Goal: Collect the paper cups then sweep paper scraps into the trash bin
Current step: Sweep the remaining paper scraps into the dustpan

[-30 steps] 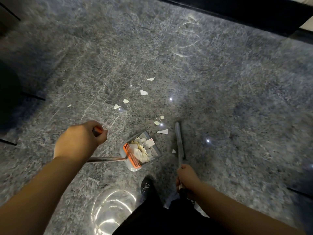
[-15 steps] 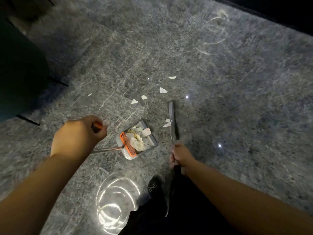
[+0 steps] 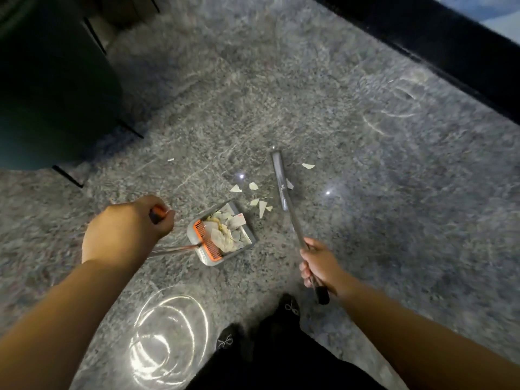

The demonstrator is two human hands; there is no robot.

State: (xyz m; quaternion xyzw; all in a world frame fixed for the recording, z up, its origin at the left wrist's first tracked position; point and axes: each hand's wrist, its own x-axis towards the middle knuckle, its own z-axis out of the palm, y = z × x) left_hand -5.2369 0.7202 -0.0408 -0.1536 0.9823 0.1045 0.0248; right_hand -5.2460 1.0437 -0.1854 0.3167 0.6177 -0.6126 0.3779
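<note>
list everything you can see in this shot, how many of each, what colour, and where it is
dustpan: one, grey with an orange comb, on the floor at centre, holding crumpled paper
broom: one, grey head on a metal handle, right of the dustpan
paper scraps: about eight loose, white, on the floor around the broom head
dark bin-like object: one, upper left, blurred
floor: grey speckled stone
shoes: two, black, bottom centre
left hand: grips the dustpan's orange handle
right hand: grips the broom handle

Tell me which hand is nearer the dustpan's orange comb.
Left. The left hand grips the dustpan handle just left of the orange comb; the right hand holds the broom farther off, to the comb's right.
</note>
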